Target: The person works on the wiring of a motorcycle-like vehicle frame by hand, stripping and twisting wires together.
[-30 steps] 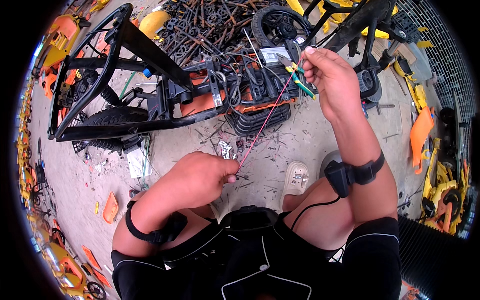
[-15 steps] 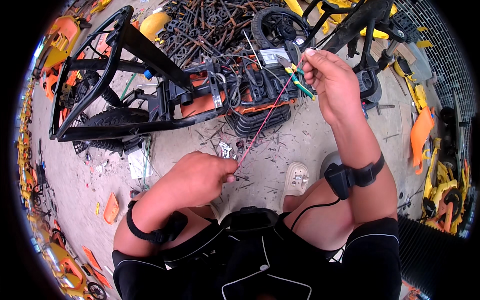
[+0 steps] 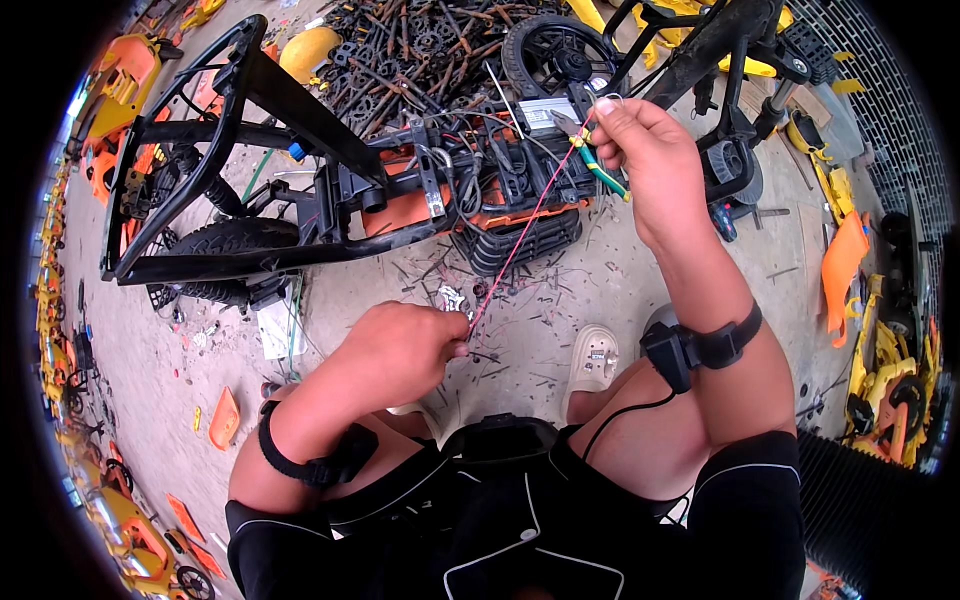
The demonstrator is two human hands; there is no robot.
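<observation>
Found red wire (image 3: 525,233) running straight and aslant from left hand (image 3: 405,345) up to right hand (image 3: 650,160), in front of black vehicle frame (image 3: 308,125). Observed left fingers closed around lower end, right thumb and fingertips pinching upper end. Noted green-and-yellow pliers (image 3: 605,178) just beside right fingers, near silver box (image 3: 545,112).

A thin pinkish-red wire (image 3: 521,243) stretches straight and taut in midair, slanting from lower left to upper right.
</observation>
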